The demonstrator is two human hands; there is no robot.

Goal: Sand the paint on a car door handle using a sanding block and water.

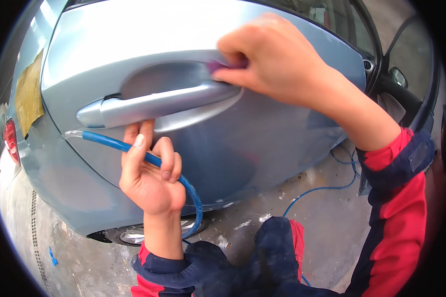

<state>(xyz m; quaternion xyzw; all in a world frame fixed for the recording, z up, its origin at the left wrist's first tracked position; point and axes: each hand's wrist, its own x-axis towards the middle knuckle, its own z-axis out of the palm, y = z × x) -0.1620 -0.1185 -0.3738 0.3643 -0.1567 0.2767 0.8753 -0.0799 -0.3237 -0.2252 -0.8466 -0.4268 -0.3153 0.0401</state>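
Observation:
My left hand [151,171] grips a thin blue hose [115,144] just below the door handle [158,104] of a light blue car door [262,143]; the hose's clear tip [72,133] points left against the panel. My right hand [275,62] presses a small purple pad [216,65] into the recess behind the right end of the handle. The pad is mostly hidden by my fingers.
Yellow masking paper [28,94] covers the body left of the door, near a red tail light [11,141]. A wheel [139,232] shows below the door. The blue hose [322,188] trails across the concrete floor [322,232]. The front door [406,74] stands open at right.

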